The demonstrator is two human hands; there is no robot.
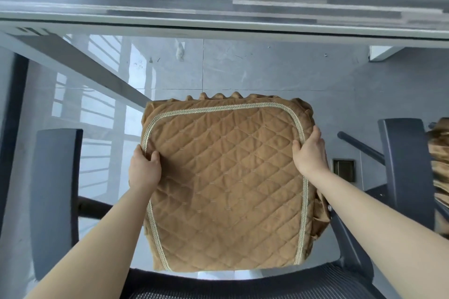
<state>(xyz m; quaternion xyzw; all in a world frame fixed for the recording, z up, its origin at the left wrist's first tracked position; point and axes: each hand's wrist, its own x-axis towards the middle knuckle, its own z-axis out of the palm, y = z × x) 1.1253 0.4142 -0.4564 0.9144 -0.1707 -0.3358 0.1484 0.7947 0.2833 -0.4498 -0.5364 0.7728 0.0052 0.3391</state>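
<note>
A brown quilted seat cover with a pale braided trim lies over the seat of an office chair, right below me. My left hand grips the cover's left edge, thumb on top and fingers tucked under the trim. My right hand grips the right edge the same way, fingers wrapped over the side. Ruffled fabric of the cover shows at the far edge and bunches down the right side.
Dark chair armrests stand at the left and right. The chair's mesh back curves along the bottom. A grey desk edge crosses above. More brown fabric hangs at the far right. Glossy grey floor tiles lie beneath.
</note>
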